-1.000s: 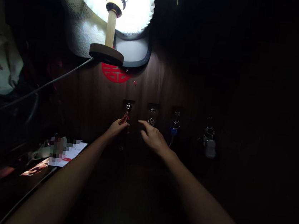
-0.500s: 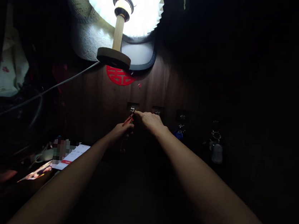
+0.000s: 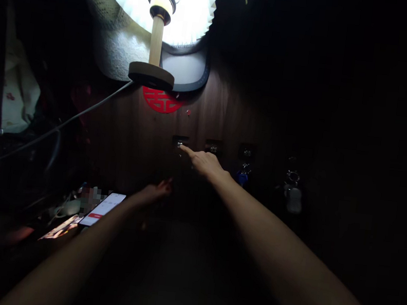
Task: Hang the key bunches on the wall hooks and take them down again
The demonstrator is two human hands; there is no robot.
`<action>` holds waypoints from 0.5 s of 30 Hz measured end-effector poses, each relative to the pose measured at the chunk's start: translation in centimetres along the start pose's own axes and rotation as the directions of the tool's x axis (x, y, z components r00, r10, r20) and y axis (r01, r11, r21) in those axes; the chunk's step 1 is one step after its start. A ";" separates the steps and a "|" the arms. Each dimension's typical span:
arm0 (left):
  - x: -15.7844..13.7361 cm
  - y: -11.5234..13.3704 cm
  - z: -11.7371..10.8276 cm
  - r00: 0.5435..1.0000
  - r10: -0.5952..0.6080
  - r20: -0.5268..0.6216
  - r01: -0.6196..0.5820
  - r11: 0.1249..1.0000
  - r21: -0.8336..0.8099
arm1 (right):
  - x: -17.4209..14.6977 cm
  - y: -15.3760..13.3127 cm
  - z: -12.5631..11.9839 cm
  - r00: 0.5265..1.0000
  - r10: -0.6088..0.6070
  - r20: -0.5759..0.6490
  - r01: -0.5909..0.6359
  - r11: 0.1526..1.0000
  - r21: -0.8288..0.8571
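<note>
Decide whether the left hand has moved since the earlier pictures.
Yes: the left hand has moved down and slightly left, away from the leftmost hook.

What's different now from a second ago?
The bare left hand moved down, away from the leftmost silver metal hook, taking the small reddish bundle it held there; both are blurred. The bare right hand moved up and left, to that hook. The wooden-stemmed lamp, blue tag on silver rings and grey rounded fob stayed put.
</note>
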State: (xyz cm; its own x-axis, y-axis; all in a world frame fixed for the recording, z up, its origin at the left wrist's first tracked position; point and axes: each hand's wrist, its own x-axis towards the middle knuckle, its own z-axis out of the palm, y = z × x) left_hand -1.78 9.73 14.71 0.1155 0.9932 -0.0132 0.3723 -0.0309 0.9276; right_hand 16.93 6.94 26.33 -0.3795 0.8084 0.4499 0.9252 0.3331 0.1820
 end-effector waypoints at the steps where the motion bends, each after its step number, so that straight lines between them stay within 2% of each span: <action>1: -0.5 -2.8 0.1 0.998 -0.059 -0.028 0.062 0.990 0.124 | -0.8 0.1 0.2 0.998 -0.012 -0.064 0.014 0.999 0.036; 2: -1.0 -5.5 0.0 0.993 -0.111 -0.045 0.119 0.962 0.245 | -1.8 0.4 0.5 0.992 -0.006 -0.129 0.016 0.997 0.079; 4: -2.1 -9.9 -0.3 0.995 -0.099 -0.021 0.099 0.913 0.395 | -3.7 1.1 1.3 0.976 0.052 -0.210 -0.013 0.983 0.185; 6: -2.9 -12.2 -0.8 0.995 -0.098 -0.012 0.092 0.866 0.492 | -5.3 2.3 2.1 0.963 0.149 -0.226 -0.076 0.950 0.304; 7: -3.2 -12.5 -1.1 0.996 -0.082 -0.018 0.079 0.845 0.529 | -5.9 2.9 2.5 0.953 0.196 -0.229 -0.102 0.925 0.366; 9: -3.3 -11.5 -1.2 0.997 -0.014 -0.071 0.054 0.802 0.595 | -6.7 4.3 3.2 0.925 0.300 -0.232 -0.161 0.864 0.477; 11: -2.9 -8.6 -0.5 0.991 0.077 -0.109 0.013 0.756 0.655 | -6.7 5.3 3.9 0.890 0.404 -0.209 -0.232 0.798 0.556; 12: -2.4 -6.7 0.1 0.982 0.153 -0.111 -0.044 0.757 0.652 | -6.6 5.7 4.2 0.876 0.448 -0.181 -0.271 0.765 0.584; 13: -1.8 -4.7 1.0 0.964 0.246 -0.096 -0.142 0.789 0.598 | -6.4 5.9 4.5 0.866 0.479 -0.142 -0.306 0.732 0.609; 15: -0.6 -0.2 3.5 0.919 0.387 -0.077 -0.332 0.863 0.380 | -5.9 6.1 5.3 0.863 0.502 -0.050 -0.349 0.666 0.659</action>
State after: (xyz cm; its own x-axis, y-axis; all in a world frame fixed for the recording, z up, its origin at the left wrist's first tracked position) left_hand 1.32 8.79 13.20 0.1792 0.9091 0.3760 0.6330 -0.3991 0.6633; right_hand 24.76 6.78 20.18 0.1372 0.8408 0.5236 0.7468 0.2595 -0.6124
